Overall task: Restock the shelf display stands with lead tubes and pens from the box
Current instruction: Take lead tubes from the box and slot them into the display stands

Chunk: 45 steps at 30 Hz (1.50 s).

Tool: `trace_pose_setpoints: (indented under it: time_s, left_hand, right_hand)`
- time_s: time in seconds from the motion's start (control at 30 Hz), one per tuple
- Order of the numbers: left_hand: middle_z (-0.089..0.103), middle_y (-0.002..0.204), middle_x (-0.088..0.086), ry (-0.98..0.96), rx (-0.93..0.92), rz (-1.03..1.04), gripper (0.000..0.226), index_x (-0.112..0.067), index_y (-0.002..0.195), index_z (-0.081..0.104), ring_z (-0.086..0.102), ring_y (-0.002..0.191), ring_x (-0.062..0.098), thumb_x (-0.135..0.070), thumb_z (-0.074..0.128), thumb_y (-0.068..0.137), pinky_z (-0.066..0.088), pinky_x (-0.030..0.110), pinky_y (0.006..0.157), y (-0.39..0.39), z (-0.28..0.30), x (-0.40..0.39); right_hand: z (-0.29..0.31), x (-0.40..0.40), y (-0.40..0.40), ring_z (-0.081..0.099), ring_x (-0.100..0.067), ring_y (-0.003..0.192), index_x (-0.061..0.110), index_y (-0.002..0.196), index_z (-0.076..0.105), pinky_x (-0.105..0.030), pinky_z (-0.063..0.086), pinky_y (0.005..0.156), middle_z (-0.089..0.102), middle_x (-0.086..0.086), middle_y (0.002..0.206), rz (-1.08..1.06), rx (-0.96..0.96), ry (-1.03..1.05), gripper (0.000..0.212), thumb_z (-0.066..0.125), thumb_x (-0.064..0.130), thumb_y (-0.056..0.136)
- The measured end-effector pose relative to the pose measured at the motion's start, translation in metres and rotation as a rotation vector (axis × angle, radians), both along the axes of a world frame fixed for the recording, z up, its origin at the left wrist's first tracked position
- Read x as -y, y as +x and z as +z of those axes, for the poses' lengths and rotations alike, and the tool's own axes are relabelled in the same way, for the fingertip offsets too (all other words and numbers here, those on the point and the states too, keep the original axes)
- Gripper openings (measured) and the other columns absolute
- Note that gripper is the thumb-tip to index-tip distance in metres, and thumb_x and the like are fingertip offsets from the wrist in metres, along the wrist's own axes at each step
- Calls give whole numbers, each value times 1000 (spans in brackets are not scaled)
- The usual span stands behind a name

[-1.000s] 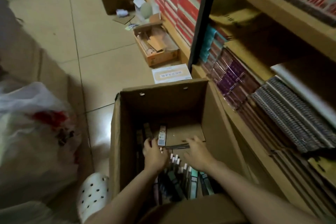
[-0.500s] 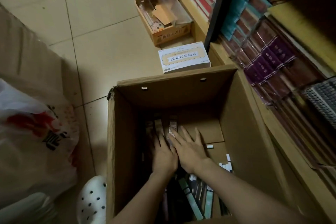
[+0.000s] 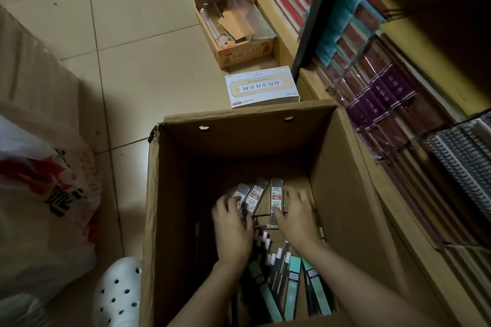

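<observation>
Hands deep in cardboard box at lower centre of frame: left hand curled around two lead tubes, right hand spread with thumb pressing a third tube. Pens and more tubes heaped below wrists; shelf along right edge. Tubes judged light, stiff, slick plastic, likely to slip or fan apart; best pinched mid-length as a squared bundle.
</observation>
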<state>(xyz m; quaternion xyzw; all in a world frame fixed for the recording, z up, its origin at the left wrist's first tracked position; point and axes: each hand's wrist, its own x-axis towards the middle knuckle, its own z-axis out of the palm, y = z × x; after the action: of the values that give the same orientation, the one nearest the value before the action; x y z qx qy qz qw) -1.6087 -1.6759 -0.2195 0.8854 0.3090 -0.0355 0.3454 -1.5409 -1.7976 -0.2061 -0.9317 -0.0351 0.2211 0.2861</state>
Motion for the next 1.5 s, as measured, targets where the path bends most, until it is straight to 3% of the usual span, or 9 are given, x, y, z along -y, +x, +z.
trace_pose_setpoints:
  time_s: [0.13,0.4,0.47,0.7,0.83,1.03,1.13,1.2,1.5]
  left_hand:
    - [42,135,5,-77,-36,78,59,-16,134,46,39,126,21,-20,75,83,35,26,101,11,-3,-7]
    - [47,129,10,-125,-91,159,67,-15,135,45,46,121,27,-12,79,77,43,41,102,27,-15,-2]
    - [48,126,9,-175,-100,190,60,-16,131,50,53,116,27,-13,79,78,47,43,98,28,-15,-2]
    - [55,120,7,-137,-114,132,42,-9,119,61,58,109,23,-11,76,80,49,31,91,29,-6,-3]
    - [66,109,2,-174,-89,95,37,-13,112,64,64,101,17,-6,77,78,55,32,87,33,-4,-1]
    - [70,101,1,-161,-103,80,25,-18,102,70,67,95,18,-6,74,80,56,35,85,36,-6,4]
    - [71,104,2,-179,-83,88,36,-17,111,70,68,98,18,-7,77,78,55,35,87,35,-9,5]
    - [72,106,3,-198,-111,94,39,-16,115,69,67,98,16,-10,78,78,54,30,87,35,-12,6]
    - [70,105,1,-402,-177,104,29,-13,118,64,59,81,7,-13,68,89,44,5,53,42,-9,1]
  right_hand:
    - [-6,-14,20,43,-29,132,16,150,27,-35,42,99,39,-10,146,-64,-78,-106,76,71,29,89]
    - [-22,-29,23,45,-31,126,17,148,27,-32,44,84,38,-13,144,-139,-87,-240,71,67,12,89]
    - [-22,-27,21,49,-28,120,20,148,27,-25,38,72,35,-12,143,-160,-86,-208,75,70,9,87]
    - [-13,-15,6,62,-22,103,28,149,29,-29,49,76,61,-8,124,-218,-172,25,71,62,2,92]
    - [-15,-12,0,61,-11,92,26,146,37,-14,39,63,62,-4,117,-360,-288,223,68,63,-2,89]
    - [-21,-15,7,64,-16,90,17,113,59,-25,49,76,67,1,99,-604,-271,308,27,67,6,89]
    - [-25,-18,9,62,-10,82,23,106,58,-23,50,67,63,9,90,-634,-270,345,26,69,8,88]
    - [-28,-20,9,65,-15,89,22,110,60,-32,55,78,64,8,90,-662,-292,369,28,69,7,88]
    - [-20,-21,3,67,-23,102,22,114,56,-47,55,93,70,-4,110,-628,-408,490,28,57,1,95]
